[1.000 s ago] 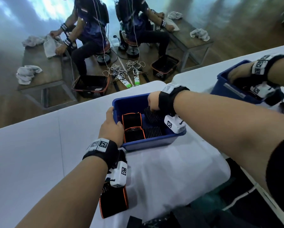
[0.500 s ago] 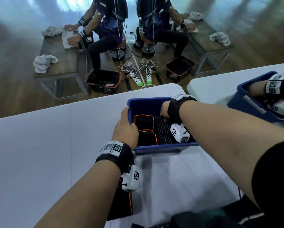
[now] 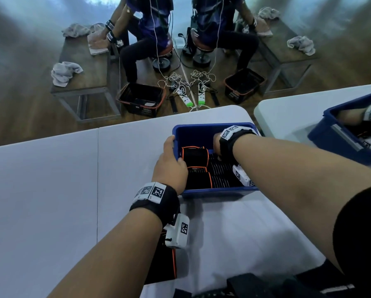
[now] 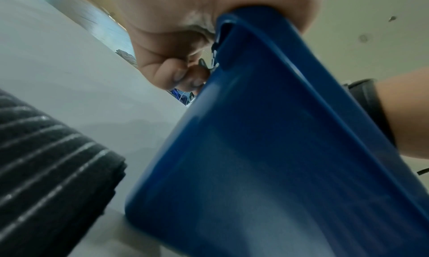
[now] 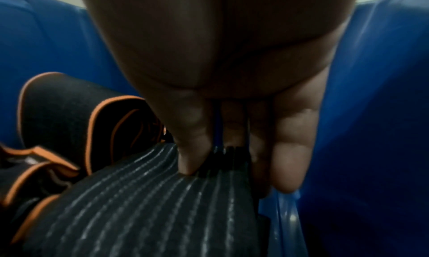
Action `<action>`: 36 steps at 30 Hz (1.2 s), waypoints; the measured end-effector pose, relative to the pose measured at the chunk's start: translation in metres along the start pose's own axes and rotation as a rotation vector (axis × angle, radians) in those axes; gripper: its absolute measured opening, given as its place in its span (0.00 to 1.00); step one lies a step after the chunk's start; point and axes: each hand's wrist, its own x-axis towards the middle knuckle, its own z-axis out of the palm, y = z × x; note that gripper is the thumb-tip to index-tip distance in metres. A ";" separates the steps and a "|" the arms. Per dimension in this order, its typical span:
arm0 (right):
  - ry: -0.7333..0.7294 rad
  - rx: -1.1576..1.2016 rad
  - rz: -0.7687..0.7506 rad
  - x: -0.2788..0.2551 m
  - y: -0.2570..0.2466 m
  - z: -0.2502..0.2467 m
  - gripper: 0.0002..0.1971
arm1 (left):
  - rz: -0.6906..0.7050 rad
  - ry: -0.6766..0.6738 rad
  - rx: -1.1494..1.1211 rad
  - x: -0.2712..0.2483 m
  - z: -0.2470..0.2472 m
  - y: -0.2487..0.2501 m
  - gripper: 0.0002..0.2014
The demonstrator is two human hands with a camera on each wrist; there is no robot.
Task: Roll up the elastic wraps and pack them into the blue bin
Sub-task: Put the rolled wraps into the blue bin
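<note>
The left hand held the left rim of the blue bin, with the thumb on the outside and the fingers curled over the edge. The right hand was down inside the bin. Its fingers were straight and pressed on the far end of a ribbed black wrap that lay on the right side of the bin. Two rolled black wraps with orange edges sat on the left side of the bin, one behind the other, right beside the ribbed one. The bin stood on a white table. One more wrap lay on the table under the left wrist, near the bin but not in it.
</note>
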 end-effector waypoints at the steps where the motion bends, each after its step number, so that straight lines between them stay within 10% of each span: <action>1: 0.009 0.000 -0.007 -0.006 -0.001 -0.001 0.11 | -0.003 -0.001 -0.001 0.000 0.000 0.000 0.33; 11: 0.137 0.156 -0.098 0.039 0.029 0.007 0.21 | -0.001 0.008 0.046 0.000 0.000 0.001 0.32; 17: 0.334 0.537 -0.288 -0.105 0.027 0.000 0.08 | -0.006 0.019 0.039 -0.004 -0.002 0.002 0.32; 24: -0.055 0.601 -0.597 -0.172 -0.021 0.099 0.12 | -0.028 0.003 0.006 -0.006 -0.004 0.004 0.34; 36: -0.001 0.969 -0.492 -0.145 -0.118 0.208 0.32 | -0.021 -0.010 0.027 -0.006 -0.005 0.003 0.35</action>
